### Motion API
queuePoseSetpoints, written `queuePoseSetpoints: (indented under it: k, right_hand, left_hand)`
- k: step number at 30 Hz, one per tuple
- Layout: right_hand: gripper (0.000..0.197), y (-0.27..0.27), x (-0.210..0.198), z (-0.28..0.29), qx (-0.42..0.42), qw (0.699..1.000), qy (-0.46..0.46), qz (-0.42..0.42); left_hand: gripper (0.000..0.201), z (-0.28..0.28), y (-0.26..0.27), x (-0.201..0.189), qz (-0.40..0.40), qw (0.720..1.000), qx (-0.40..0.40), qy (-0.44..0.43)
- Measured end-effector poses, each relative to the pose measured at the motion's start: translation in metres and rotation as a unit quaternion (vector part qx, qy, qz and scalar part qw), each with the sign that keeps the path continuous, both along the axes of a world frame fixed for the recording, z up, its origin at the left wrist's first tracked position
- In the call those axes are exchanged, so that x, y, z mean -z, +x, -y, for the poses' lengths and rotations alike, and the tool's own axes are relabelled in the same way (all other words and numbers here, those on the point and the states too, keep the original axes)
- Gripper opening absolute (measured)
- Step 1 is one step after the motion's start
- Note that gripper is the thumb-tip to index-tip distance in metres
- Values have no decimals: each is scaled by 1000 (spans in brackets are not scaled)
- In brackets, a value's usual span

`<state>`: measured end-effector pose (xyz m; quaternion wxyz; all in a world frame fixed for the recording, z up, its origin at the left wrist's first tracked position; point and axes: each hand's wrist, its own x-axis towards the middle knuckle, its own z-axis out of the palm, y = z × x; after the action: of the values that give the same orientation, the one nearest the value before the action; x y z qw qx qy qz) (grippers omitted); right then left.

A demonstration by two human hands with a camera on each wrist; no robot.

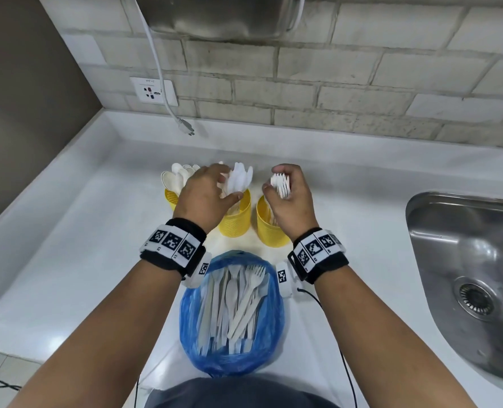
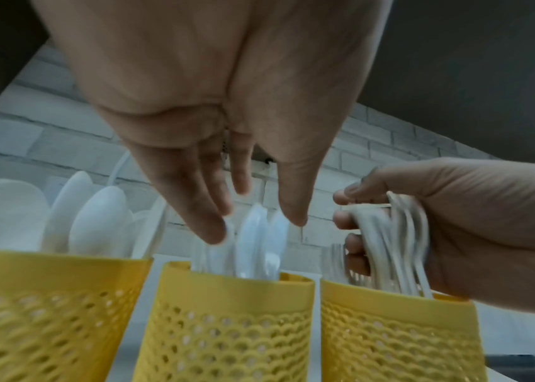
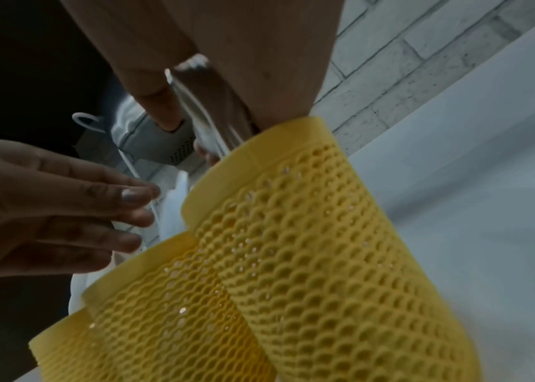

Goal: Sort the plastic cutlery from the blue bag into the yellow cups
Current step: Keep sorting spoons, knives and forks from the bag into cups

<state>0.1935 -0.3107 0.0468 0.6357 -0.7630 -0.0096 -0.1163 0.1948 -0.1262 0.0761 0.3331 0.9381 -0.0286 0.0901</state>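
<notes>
Three yellow perforated cups stand in a row on the white counter: left cup (image 1: 171, 198), middle cup (image 1: 235, 219) (image 2: 227, 323), right cup (image 1: 271, 228) (image 3: 325, 245). My left hand (image 1: 228, 187) (image 2: 256, 224) hovers over the middle cup, its straight fingers touching the tops of the white cutlery (image 1: 240, 178) standing in it. My right hand (image 1: 274, 184) (image 3: 194, 124) grips a bundle of white forks (image 1: 280, 185) (image 2: 390, 237), whose lower ends dip into the right cup. White spoons (image 1: 178, 175) fill the left cup. The open blue bag (image 1: 275, 334) lies near me with several forks, knives and spoons inside.
A steel sink (image 1: 465, 275) is set into the counter at the right. A wall socket (image 1: 154, 91) and a dangling white plug (image 1: 185, 125) are behind the cups. A metal appliance (image 1: 215, 16) hangs above. A dark wall closes the left side.
</notes>
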Motion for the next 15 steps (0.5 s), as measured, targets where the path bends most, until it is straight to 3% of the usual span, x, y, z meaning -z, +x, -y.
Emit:
queuePoseSetpoints:
  k: [2, 4, 10, 15]
  right_hand:
    - [38, -3, -5, 3, 11, 1000, -9, 28]
    - [40, -6, -10, 7, 28, 997, -35, 61]
    - [27, -33, -32, 27, 115, 963, -138, 202]
    - [25, -61, -10, 28, 116, 958, -198, 174]
  left_hand:
    - [70, 0, -3, -2, 40, 999, -10, 3]
    - [73, 0, -9, -7, 79, 997, -16, -3]
    - [31, -12, -29, -9, 92, 995, -3, 24]
    - [24, -21, -44, 20, 52, 996, 27, 64]
